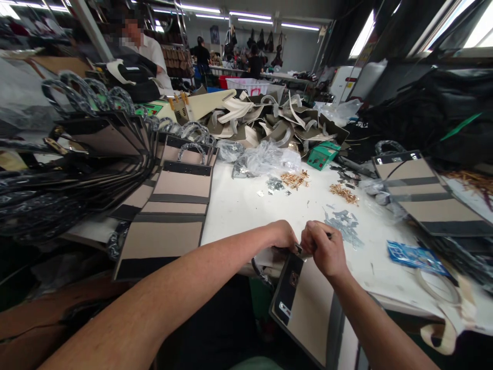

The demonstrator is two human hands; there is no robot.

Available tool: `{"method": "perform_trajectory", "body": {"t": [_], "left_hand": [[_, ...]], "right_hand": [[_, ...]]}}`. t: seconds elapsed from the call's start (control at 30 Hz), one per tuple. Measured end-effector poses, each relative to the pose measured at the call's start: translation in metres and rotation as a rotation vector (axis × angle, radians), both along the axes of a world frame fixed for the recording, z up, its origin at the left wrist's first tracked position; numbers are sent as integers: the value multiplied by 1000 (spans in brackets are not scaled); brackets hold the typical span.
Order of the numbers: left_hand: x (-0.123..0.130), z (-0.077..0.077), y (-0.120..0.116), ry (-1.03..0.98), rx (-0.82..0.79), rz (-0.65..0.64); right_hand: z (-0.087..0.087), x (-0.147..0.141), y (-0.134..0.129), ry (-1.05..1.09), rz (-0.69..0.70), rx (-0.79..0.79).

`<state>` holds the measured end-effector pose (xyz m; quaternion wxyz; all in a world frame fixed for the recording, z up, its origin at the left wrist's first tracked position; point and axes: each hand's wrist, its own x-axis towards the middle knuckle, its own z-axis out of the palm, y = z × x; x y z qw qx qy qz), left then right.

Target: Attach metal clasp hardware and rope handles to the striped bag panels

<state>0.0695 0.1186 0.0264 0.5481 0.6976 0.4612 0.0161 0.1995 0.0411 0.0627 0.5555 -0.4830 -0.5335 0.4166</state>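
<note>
A beige and dark-grey bag panel (314, 298) lies tilted across the front edge of the table, close to my body. My left hand (283, 234) is closed at the panel's upper end, its fingertips mostly hidden. Just beside it, my right hand (323, 246) makes a fist over the same corner. A small dark tip pokes out of that fist, but what it belongs to is hidden. Between the hands shows a small shiny metal piece (300, 251) on the dark strip. Farther down that strip sit a square metal fitting (294, 278) and a whitish plate (285, 309).
Similar panels with plastic-wrapped handles (181, 182) are stacked at left, another panel (418, 180) at right. On the white table (239, 205) lie brass-coloured pieces (295, 180), grey scraps (346, 226), a green box (323, 154) and a blue packet (416, 257). A co-worker (154, 56) stands behind.
</note>
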Motion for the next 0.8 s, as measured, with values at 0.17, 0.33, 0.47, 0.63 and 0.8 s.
{"method": "perform_trajectory", "body": {"t": [0.17, 0.33, 0.47, 0.63, 0.8], "left_hand": [[-1, 0, 0, -10, -71, -18], [-2, 5, 1, 15, -61, -7], [-2, 3, 0, -3, -71, -4], [-2, -8, 1, -10, -66, 26], [-7, -2, -5, 11, 34, 4]], "right_hand": [[8, -3, -5, 255, -20, 164], [-3, -4, -4, 141, -23, 94], [-3, -1, -4, 181, -32, 130], [-2, -2, -4, 174, -41, 83], [-6, 0, -11, 86, -49, 103]]}}
